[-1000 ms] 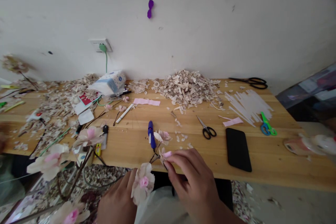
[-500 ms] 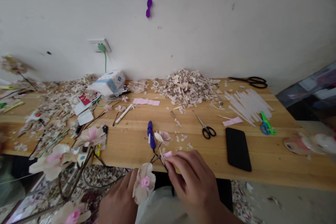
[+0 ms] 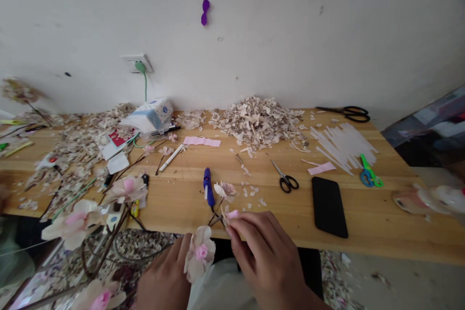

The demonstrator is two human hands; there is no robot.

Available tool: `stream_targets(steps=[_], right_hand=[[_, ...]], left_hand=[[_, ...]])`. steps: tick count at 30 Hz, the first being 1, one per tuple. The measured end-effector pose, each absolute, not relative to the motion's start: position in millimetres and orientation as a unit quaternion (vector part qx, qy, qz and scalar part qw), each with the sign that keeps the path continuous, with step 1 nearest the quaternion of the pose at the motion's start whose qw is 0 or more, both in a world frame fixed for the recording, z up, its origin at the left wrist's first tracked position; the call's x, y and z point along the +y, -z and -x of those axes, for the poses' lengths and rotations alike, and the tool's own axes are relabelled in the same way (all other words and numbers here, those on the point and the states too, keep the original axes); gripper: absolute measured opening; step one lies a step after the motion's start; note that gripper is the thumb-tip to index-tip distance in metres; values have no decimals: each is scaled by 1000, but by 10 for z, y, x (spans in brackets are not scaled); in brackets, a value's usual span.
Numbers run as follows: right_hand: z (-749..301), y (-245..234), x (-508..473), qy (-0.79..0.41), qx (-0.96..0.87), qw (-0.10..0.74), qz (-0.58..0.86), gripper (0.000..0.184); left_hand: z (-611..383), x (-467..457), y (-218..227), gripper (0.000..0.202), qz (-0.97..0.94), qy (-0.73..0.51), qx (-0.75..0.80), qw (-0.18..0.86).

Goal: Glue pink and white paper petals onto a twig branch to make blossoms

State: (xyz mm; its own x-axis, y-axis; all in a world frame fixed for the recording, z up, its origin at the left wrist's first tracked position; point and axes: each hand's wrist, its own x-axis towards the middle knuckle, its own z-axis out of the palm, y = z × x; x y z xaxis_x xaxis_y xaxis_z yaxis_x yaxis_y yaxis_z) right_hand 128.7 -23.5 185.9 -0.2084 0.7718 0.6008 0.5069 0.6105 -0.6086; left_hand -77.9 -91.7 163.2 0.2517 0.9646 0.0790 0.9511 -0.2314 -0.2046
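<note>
My left hand (image 3: 165,271) is closed at the table's front edge, its fingertips hidden behind a pale flower with a pink centre (image 3: 199,254). It appears to grip the flower branch (image 3: 217,220), whose dark twigs come up between my hands. With thumb and fingers pinched, my right hand (image 3: 271,252) holds a small flower with a rolled pink centre (image 3: 232,214) against a twig. Just above it, another pale flower (image 3: 225,190) stands on a thin twig. A blue glue gun (image 3: 208,186) lies on the wood behind the twigs.
A heap of dried petals (image 3: 257,121) lies by the wall. Small scissors (image 3: 285,178), a black phone-like slab (image 3: 329,207), white sticks (image 3: 343,147) and green-blue scissors (image 3: 368,174) lie to the right. At left are flowering branches (image 3: 74,223), a tissue pack (image 3: 150,116) and scattered petals.
My right hand has shifted very slightly left and down, still pinching the small flower. My left hand and the objects on the table stay in place.
</note>
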Motion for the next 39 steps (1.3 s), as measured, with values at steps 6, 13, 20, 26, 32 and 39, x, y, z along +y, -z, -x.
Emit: stream_targets(steps=[6,13,20,26,32,39], right_hand=[[-1285,-1843,-242,-152,-760,470,422,16],[-1292,-1826,-239,-167,-760,461,427,14],[-1296,-1861,-283,-194,-759,458,422,16],[-1444,-1521,-46,-201,-696,456,517,12],[-964,-511,240,-247,-740,294,553,24],[-388,-285,448,-278,-732,210,586,51]], left_hand=[[797,-951,-1608,38,784,-28,-613,97],[805,-957,-1623,39,784,-43,-614,82],[792,-920,-1645,36,790,-25,-602,116],[1214,-950,-1574,30,788,-16,-588,182],[1516,-1056,-1600,29,777,78,-608,145],[1431,-1243,-1801,35,696,121,-708,-9]])
